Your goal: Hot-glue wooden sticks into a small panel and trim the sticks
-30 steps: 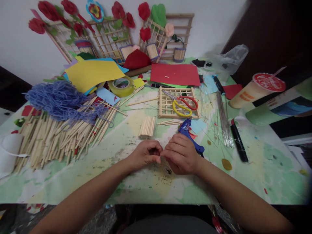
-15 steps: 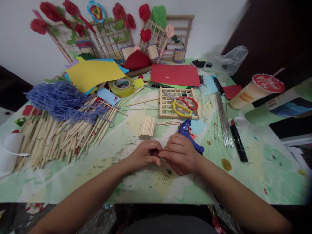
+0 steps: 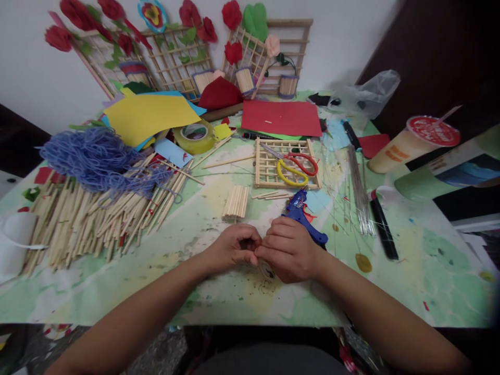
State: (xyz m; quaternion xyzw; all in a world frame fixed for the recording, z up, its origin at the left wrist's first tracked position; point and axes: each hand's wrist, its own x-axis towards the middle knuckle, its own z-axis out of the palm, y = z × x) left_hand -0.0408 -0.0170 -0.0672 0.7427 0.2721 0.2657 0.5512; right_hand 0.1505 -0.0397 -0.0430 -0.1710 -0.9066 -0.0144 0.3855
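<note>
L hand (image 3: 236,246) & R hand (image 3: 291,250) are held together at near ctr, fingers curled, gap narrow; whether anything small is pinched can't be told. The stick bundle (image 3: 236,202) is set just far of L hand, the nearer one; its sticks are aligned approx. near–far, far ends tipped slightly right. The blue glue gun (image 3: 304,219) is placed just far of R hand, slanted far-left to near-right.
</note>
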